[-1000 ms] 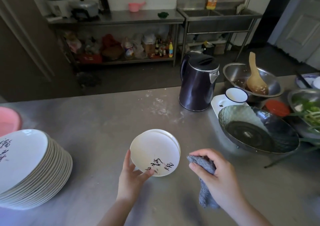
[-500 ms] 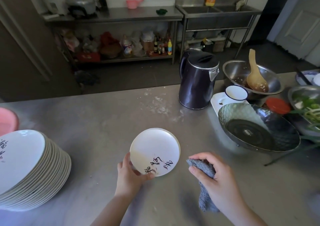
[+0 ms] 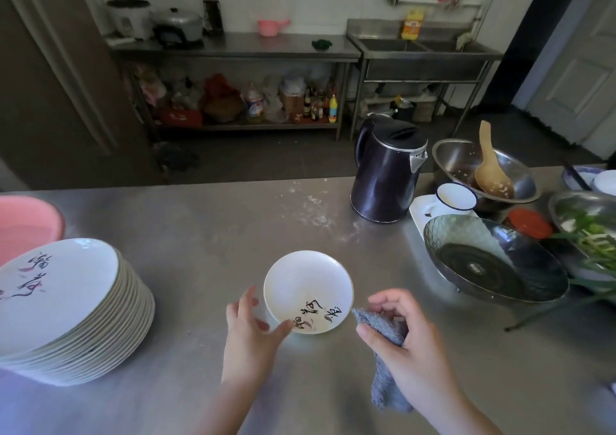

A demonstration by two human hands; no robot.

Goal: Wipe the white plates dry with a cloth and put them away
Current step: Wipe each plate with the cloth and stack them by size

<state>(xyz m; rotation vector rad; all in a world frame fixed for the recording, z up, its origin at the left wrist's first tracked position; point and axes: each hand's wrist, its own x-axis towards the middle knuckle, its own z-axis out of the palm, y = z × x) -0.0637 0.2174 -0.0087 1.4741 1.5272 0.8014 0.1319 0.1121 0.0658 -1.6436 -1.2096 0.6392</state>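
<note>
Head camera looks forward and down, close over the steel counter [image 3: 206, 221].

Two bare forearms enter from the bottom edge, no sleeve visible on either. The left hand [image 3: 251, 329] and right hand [image 3: 405, 336] are ungloved. Fingernails are short and plain.

Likely a working kitchen: steel counter [image 3: 206, 221], sink [image 3: 423, 47], rice cooker [image 3: 128, 17].
</note>
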